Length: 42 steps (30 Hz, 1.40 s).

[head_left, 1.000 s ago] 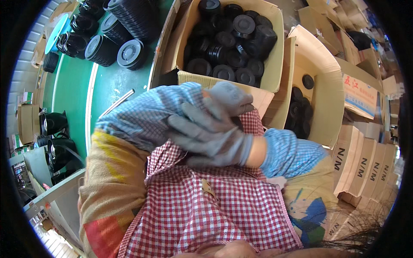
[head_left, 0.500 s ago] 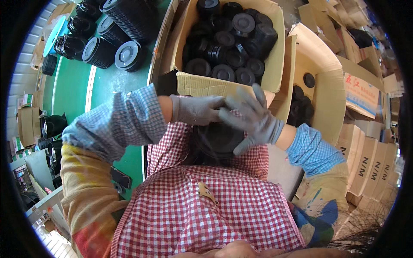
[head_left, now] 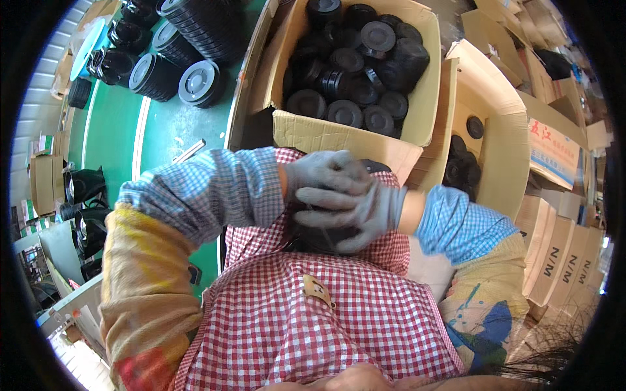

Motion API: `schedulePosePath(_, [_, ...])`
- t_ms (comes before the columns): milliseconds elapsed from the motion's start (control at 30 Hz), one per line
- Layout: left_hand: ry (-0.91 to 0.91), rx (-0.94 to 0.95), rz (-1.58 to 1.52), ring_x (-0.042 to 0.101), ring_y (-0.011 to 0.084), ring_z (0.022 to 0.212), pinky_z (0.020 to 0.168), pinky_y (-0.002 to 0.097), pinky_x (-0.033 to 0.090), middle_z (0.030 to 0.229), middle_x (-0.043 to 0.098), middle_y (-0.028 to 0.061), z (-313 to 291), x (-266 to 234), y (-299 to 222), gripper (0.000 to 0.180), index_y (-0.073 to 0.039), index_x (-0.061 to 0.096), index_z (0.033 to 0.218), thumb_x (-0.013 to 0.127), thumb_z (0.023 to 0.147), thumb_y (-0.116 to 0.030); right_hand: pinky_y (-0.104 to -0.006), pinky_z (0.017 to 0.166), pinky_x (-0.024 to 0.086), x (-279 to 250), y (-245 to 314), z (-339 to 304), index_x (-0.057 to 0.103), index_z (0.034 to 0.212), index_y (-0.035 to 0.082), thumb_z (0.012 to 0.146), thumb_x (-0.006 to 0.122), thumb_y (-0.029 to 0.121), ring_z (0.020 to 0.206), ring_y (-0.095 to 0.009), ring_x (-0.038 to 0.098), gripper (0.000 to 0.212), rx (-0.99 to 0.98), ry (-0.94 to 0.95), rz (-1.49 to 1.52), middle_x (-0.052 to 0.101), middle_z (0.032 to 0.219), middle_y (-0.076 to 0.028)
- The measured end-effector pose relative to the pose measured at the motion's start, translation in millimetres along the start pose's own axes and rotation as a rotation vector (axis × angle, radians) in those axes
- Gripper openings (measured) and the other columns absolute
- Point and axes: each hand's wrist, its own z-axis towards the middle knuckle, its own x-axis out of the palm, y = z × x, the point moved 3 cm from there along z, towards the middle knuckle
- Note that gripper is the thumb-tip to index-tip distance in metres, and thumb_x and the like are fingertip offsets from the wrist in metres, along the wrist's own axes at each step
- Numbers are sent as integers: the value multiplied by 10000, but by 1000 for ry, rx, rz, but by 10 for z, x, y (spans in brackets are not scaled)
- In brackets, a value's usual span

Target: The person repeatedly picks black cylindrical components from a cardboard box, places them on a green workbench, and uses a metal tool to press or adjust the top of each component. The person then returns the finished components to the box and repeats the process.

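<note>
Both my hands wear grey gloves and meet over my lap, above a dark round black part (head_left: 316, 238) that they mostly cover. The fingers of my left hand (head_left: 323, 171) curl inward at the far side; what they close on is hidden. My right hand (head_left: 355, 212) crosses over from the right, its fingers stretched out and apart, partly over the left hand. Its thumb reaches down along the near side of the black part. Slight blur softens the fingers.
Just beyond my hands stands a cardboard box (head_left: 352, 137) of black round parts. Another carton (head_left: 505, 143) at its right holds several more. Stacked black lidded parts (head_left: 199, 83) stand on the green table (head_left: 111, 143) at left. Brown cartons (head_left: 557, 254) line the right.
My right hand has moved left and down over the left hand. The left hand has shifted slightly right, and the black part is now more covered. The view has shifted slightly.
</note>
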Motion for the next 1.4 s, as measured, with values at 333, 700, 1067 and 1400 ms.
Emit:
schedulePosePath(333, [-485, -857, 164, 679, 289, 1005, 889, 385, 546, 1096, 687, 148, -790, -1010, -158, 274, -12, 653, 1190, 677, 953, -148, -633, 1185, 161, -364, 120, -195, 502, 1478, 100, 969, 562, 534, 1468, -465, 274, 672, 405, -258, -214, 357, 1557, -230])
schedulePosePath(700, [-197, -1507, 655, 684, 381, 861, 746, 454, 526, 932, 693, 193, -2924, -1857, -1128, 256, -87, 668, 1115, 704, 908, -233, -500, 1121, 374, -756, 36, -17, 614, 1360, 64, 901, 688, 311, 1277, -365, 545, 528, 422, -298, -298, 586, 1381, -175])
schedulePosePath(1067, [330, -814, 242, 687, 389, 899, 776, 458, 543, 971, 698, 208, 133, -1271, -1241, 354, -36, 644, 1193, 668, 931, -274, -446, 792, 545, -1068, -8, 2, 709, 1250, 133, 848, 735, 397, 891, -365, 709, 481, 641, 147, 44, 729, 976, -201])
schedulePosePath(1400, [410, -1029, 88, 717, 370, 759, 696, 449, 567, 782, 684, 214, 275, -832, -1345, 314, 44, 516, 1190, 529, 1022, -221, -439, 754, 523, -770, -469, -272, 750, 1171, 206, 797, 756, 281, 844, -336, 683, 382, 462, 133, 149, 722, 901, -139])
